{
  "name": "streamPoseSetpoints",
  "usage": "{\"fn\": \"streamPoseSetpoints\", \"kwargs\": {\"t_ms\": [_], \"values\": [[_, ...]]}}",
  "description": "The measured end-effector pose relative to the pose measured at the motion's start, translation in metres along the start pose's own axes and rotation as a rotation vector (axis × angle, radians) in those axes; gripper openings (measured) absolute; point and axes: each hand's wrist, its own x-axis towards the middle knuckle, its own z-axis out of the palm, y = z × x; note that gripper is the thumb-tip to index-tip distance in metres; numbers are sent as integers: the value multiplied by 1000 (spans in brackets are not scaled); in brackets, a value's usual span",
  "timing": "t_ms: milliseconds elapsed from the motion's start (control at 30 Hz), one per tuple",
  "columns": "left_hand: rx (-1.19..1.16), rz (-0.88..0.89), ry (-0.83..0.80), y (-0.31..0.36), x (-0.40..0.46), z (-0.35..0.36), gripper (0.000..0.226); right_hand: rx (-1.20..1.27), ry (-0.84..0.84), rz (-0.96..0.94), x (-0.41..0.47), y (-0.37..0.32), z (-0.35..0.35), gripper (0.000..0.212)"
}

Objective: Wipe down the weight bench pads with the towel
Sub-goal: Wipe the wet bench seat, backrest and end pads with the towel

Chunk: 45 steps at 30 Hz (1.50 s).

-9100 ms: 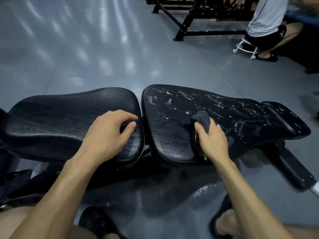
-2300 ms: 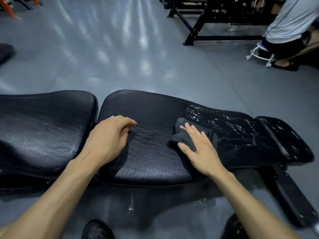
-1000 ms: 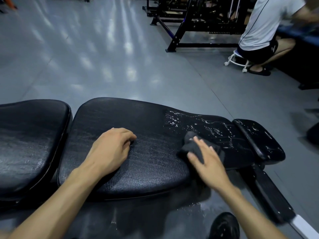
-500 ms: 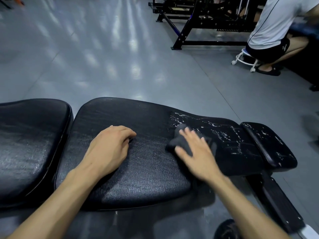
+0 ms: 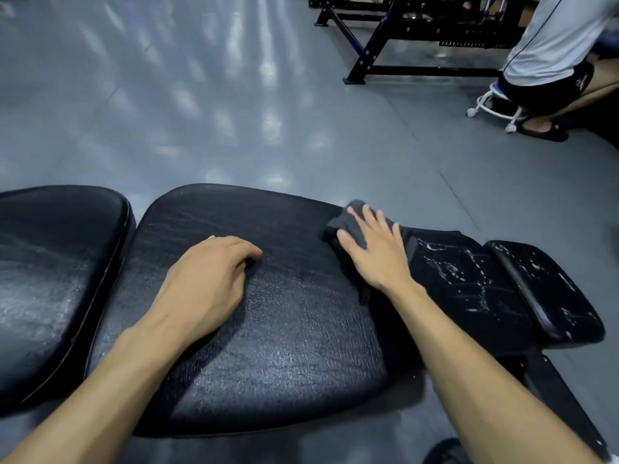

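Towel (image 5: 351,220): dark grey, bunched, lying on the far edge of the long back pad, under the right hand; one fold pokes out past the fingertips on the far side.
Right hand (image 5: 376,252): flat, fingers spread wide, palm pressed down on the towel; nothing pinched or gripped, only pressed.
Right fingers (image 5: 368,216): pointing away and slightly left, lying across the top of the towel.
Left hand (image 5: 207,283): resting on the middle of the back pad, well to the left of the towel; fingers loosely curled, tips touching the pad, holding nothing.
Back pad (image 5: 278,329): black, textured, lying flat; matte sheen over the left and near parts.
White streaks (image 5: 452,269): scattered flecks and lines on the narrow stretch of pad just right of the right hand.
Small end pad (image 5: 549,289): black, at the far right, touching the end of the back pad, also speckled white.
Seat pad (image 5: 53,269): black, at the left, apart from the back pad by a thin gap.
Floor (image 5: 201,112): grey, glossy, with pale light patches.
Black frame (image 5: 402,38): gym equipment at the top, well apart from the pads.
Other person (image 5: 552,51): top right, seated on a small white wheeled stool (image 5: 492,107), in pale shirt and dark shorts.
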Motion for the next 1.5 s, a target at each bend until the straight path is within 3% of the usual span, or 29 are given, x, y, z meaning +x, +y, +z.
{"fn": "streamPoseSetpoints", "kwargs": {"t_ms": [33,100,200,267,333,467,533,600,700,800,867,1033,1100,1200,1367,1433,1500], "values": [[0,-6,-12,1,2,1,35,-10,8,85,13,-5,3,70],[10,-15,-25,2,5,2,36,-2,7,34,10,-28,11,69],[22,-12,-28,5,11,3,37,34,-53,-356,-44,-53,14,70],[23,-18,-28,5,16,3,38,47,-108,-487,-49,-38,8,71],[29,-35,-24,6,20,1,38,53,-73,-397,-18,-11,3,73],[49,-23,-26,9,15,-5,36,-2,28,4,52,18,-3,71],[62,-22,-21,9,9,-10,36,39,50,18,66,-2,3,59],[62,-59,0,10,3,-17,37,99,16,-102,63,-45,14,58],[44,-126,88,19,-2,-26,40,103,-83,-456,22,-103,28,60],[5,-178,144,28,-6,-29,40,149,-165,-644,-5,-86,23,56],[-4,-222,134,35,-12,-26,41,204,-152,-573,0,-43,12,56],[17,-221,89,49,-41,-21,41,202,-32,34,18,69,-22,69],[32,-233,93,50,-56,-24,39,179,-10,150,14,73,-25,68],[44,-263,101,53,-69,-24,39,98,30,-57,-11,31,-10,61],[14,-212,65,78,-53,-8,40,138,-143,-512,-98,-9,-5,63],[-4,-184,44,89,-45,-2,41,177,-171,-534,-114,16,-16,57],[0,-157,16,100,-39,4,42,266,-128,-351,-112,54,-28,54]]}}
